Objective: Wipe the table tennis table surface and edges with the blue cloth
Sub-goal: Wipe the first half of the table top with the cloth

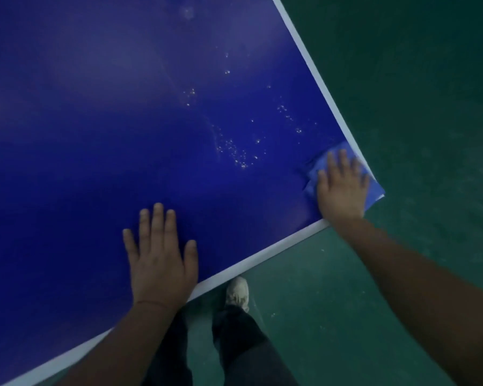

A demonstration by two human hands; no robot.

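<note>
Right now your right hand lies flat with fingers spread on the blue cloth, pressing it onto the near right corner of the table tennis table. That cloth covers the corner itself: its outer part laps over the white edge line on the right side and pokes just past the corner tip over the green floor. Your left hand is planted palm down on the bare blue surface, fingers straight and slightly fanned, its heel just at the white line of the near edge; it holds nothing. Between the two hands the tabletop is open, and a scatter of small bright droplets sits on the surface just beyond and to the left of the cloth, running away from you toward the far side. Your shoe shows on the floor just under the near edge, between your arms, with your dark trouser legs below it.
</note>
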